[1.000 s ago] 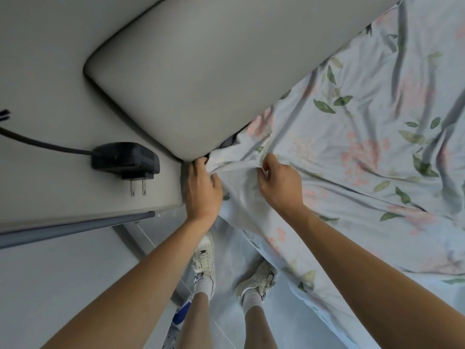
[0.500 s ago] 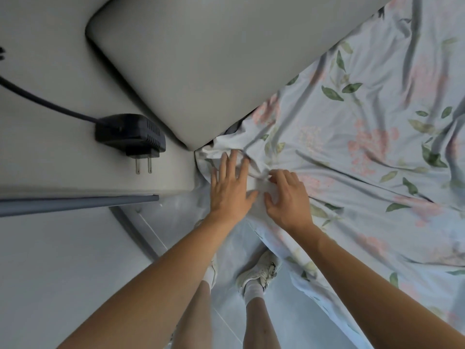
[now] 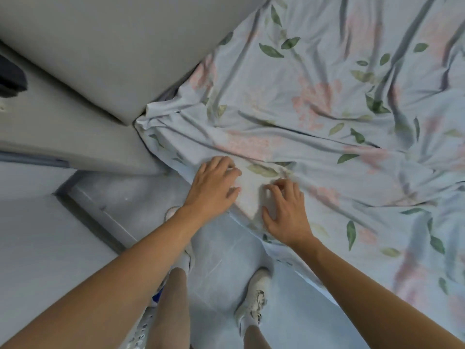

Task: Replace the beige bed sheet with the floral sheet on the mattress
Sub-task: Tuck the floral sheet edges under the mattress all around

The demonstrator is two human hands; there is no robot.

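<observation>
Wrinkled floral sheet [image 3: 314,102] over the mattress corner, left hand [image 3: 214,186] flat, right hand [image 3: 285,212] spread, fingertips pressing.

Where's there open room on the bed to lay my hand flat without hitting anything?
The sheet lies open, only wrinkled, right of the right hand and beyond both hands. It is tight at the bunched corner, wedged against the grey headboard, beyond the left hand.
</observation>
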